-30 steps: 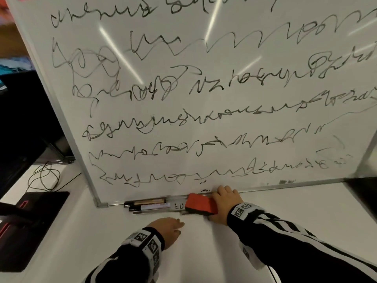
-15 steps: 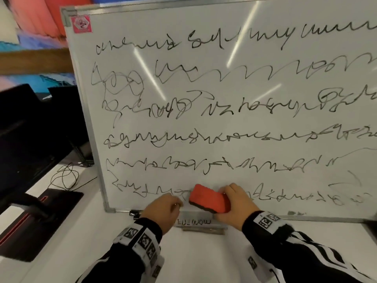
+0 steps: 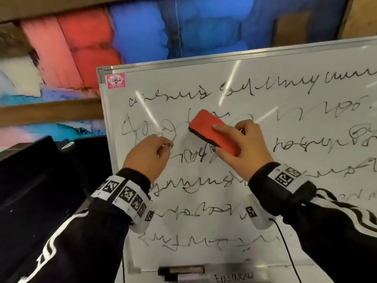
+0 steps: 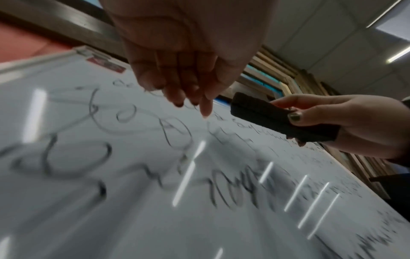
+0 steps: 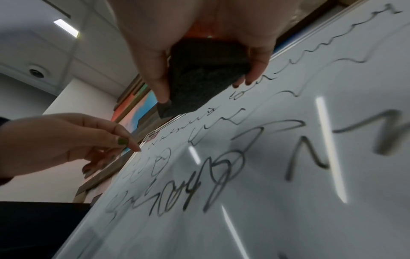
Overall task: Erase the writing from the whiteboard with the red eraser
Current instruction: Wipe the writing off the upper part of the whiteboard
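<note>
Whiteboard (image 3: 265,201) writing fills my view, and nothing on it looks wiped yet. My right hand (image 3: 242,152) holds the one red eraser (image 3: 212,131): the thumb curls along its lower edge, and the fingers (image 3: 221,127) wrap over the red back and top edge. The eraser's long axis runs diagonally, from beyond my fingertips at upper left down toward my palm at lower right. In the right wrist view its dark felt face (image 5: 199,75) points at the board, but a gap seems to separate felt from surface, so I judge it is not pressing yet.

My left hand (image 3: 149,158) is beside the eraser, just left of it, holding nothing. Its fingers hang loosely curled with the tips close to the board; I cannot tell whether they touch it.

The move ahead turns on this: the board lies straight ahead of my right fingertips, very near, and the scribbles sit directly beneath the felt and on every side of it. The right hand is plainly the nearer one and already has the tool.

Counting: one eraser, one whiteboard, roughly seven rows of black scribble. Below my wrists, on the ledge at the board's bottom edge, lie markers (image 3: 181,271), at least two, too blurred to count surely.
</note>
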A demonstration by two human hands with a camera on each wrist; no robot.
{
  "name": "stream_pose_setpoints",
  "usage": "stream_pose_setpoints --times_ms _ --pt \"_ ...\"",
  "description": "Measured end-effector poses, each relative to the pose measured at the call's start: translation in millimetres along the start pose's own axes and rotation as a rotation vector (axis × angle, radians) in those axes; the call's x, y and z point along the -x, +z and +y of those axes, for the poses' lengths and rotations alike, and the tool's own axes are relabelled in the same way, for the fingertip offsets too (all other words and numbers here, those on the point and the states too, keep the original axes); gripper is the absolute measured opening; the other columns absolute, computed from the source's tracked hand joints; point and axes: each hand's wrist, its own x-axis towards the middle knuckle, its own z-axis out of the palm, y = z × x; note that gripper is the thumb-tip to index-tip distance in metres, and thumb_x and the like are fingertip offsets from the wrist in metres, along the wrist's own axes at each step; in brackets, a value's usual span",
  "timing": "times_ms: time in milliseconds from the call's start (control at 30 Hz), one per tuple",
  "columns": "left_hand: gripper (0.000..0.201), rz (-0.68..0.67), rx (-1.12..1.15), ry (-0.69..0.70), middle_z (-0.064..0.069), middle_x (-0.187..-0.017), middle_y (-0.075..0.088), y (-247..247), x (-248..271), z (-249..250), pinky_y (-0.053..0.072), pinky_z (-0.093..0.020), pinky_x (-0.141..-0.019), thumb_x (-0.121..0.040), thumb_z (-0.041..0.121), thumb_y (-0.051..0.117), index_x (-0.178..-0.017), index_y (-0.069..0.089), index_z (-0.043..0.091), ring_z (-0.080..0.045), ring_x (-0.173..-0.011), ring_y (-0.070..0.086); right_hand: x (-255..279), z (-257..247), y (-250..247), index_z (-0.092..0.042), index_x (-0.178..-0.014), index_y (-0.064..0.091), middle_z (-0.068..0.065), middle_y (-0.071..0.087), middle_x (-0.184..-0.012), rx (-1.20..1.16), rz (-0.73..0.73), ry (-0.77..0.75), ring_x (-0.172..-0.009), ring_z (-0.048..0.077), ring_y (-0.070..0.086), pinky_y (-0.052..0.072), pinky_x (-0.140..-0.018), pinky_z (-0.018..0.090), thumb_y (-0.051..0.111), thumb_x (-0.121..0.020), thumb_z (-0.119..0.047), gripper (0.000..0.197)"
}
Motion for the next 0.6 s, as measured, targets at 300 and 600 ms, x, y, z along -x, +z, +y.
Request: stream_pose_setpoints --times_ms 300,600 --pt "0.027 0.309 -0.091 0.235 -0.009 -0.106 0.053 -56 -105 -18 0.034 -0.029 -0.092 -0.088 0.01 0.049 -0.109 0.065 0.015 -0.025 -0.105 0.049 -80 -23 19 -0.029 -0.129 0.052 0.014 0.039 -0.117 0.139 0.2 -0.055 -0.108 0.03 0.036 0.034 -0.094 0.035 0.066 -0.079 -0.03 0.052" --pt "0.039 0.355 -0.239 0.281 -0.01 -0.114 0.058 -83 -165 -48 0.034 -0.037 -0.092 -0.084 0.005 0.043 -0.114 0.064 0.017 -0.031 -0.109 0.048 -121 -51 48 -0.018 -0.124 0.06 0.023 0.05 -0.116 0.229 0.203 -0.292 -0.105 0.039 0.045 0.038 -0.089 0.042 0.071 -0.077 -0.027 0.05"
